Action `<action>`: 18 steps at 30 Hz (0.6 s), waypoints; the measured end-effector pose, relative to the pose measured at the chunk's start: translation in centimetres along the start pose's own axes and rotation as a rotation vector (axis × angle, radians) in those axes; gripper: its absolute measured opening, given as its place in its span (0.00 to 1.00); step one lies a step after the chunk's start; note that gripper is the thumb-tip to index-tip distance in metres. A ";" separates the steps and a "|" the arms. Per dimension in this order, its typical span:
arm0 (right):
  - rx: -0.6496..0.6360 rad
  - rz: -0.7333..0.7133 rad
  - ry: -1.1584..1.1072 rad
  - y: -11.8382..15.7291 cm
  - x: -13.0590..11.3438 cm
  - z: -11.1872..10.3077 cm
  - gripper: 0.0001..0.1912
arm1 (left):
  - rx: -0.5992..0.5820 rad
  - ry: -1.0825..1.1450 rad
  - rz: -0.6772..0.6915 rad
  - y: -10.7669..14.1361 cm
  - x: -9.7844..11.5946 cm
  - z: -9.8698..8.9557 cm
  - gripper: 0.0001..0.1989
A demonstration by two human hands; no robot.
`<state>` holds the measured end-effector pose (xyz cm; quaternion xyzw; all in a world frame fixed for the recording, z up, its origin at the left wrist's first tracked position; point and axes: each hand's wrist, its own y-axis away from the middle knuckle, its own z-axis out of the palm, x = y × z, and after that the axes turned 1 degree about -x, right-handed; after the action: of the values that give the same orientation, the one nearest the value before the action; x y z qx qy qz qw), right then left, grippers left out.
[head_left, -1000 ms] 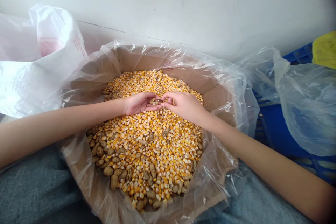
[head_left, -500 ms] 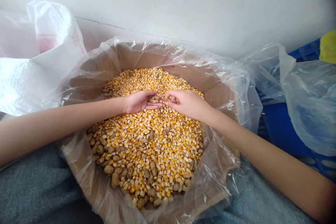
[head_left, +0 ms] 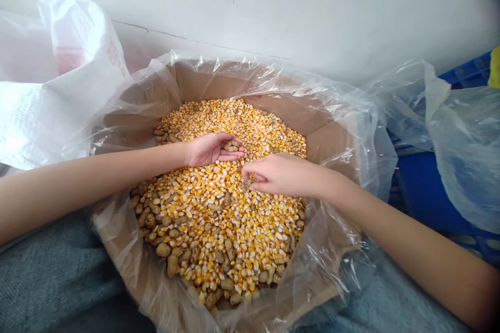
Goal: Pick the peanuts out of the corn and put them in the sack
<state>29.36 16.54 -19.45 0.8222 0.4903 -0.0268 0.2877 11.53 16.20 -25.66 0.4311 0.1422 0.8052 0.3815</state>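
My left hand is palm up and cupped above the corn, holding unshelled peanuts against its curled fingers. Just below and to the right, my right hand reaches down with thumb and fingers closed around another peanut at the surface of the heap. Yellow and white corn kernels fill a cardboard box under both hands. More peanuts lie scattered in the corn, thickest along the left and near edges.
Clear plastic sheeting lines the box and folds over its rim. A white woven sack stands at the left. On the right are a blue plastic crate and a clear bag. A pale wall rises behind.
My right hand has moved away from my left fingertips, down toward me, and closed on a peanut in the corn. The left hand stays nearly in place with its peanuts.
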 end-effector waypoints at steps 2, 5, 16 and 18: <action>0.130 0.036 -0.058 0.0 0.3 -0.3 0.06 | -0.018 -0.007 0.009 0.0 0.0 0.0 0.10; 0.364 0.084 -0.181 -0.3 0.9 -0.3 0.09 | -0.030 -0.007 0.024 -0.2 -0.1 -0.1 0.11; 0.503 0.122 -0.275 -3.4 0.5 1.5 0.08 | -0.004 -0.008 0.066 0.1 0.0 0.5 0.13; 0.499 0.119 -0.250 -3.5 0.4 1.8 0.08 | -0.010 -0.020 0.072 0.0 -0.1 0.5 0.14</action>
<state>27.06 17.20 -22.62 0.8854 0.3802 -0.2306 0.1358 11.91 16.06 -25.42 0.4420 0.1188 0.8148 0.3558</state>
